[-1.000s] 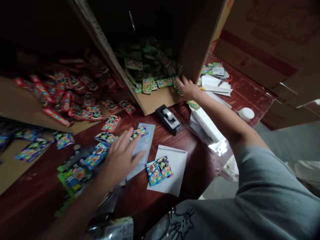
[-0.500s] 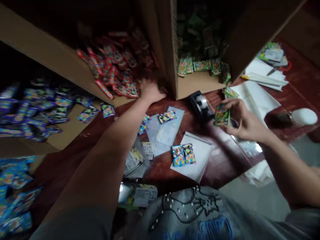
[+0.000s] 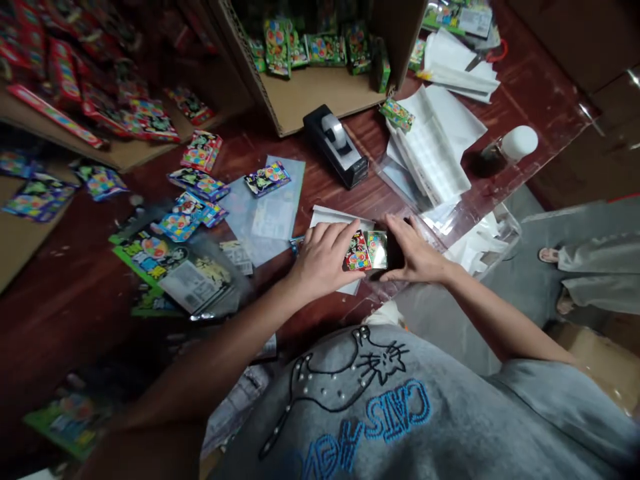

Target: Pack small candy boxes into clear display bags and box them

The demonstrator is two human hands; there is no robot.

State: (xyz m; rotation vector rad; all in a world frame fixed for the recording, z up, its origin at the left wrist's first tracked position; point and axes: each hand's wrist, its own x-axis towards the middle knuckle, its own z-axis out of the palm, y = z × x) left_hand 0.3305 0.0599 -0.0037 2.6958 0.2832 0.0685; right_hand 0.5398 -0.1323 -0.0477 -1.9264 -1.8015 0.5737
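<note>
- Red packet (image 3: 357, 253): lies face up near the table edge facing the person, beside a green packet (image 3: 378, 251); long sides adjacent, the green one on the right.
- White sheet (image 3: 336, 215): shows beyond and below the left hand; what the packets rest on directly is hidden.
- Left hand (image 3: 323, 259): palm down, fingers bent and together, partly closed. Index finger and thumb lie at the far and near ends of the red packet; whether they grip it cannot be told.
- Left forearm: runs in from the lower left, along the near side of the table (image 3: 280, 303), wrist nearly straight.
- Right hand (image 3: 413, 252): opened into a C, thumb toward the near edge, fingers toward the far side. The green packet lies just beside its opening; nothing is enclosed in the palm.
- Right forearm: enters across the table's right-hand edge, elbow bent and outside that edge.
- Tape dispenser (image 3: 353, 167): stands beyond the hands, in front of an open carton (image 3: 313, 100).
- White-capped bottle (image 3: 520, 143): near the table's right-hand edge.
</note>
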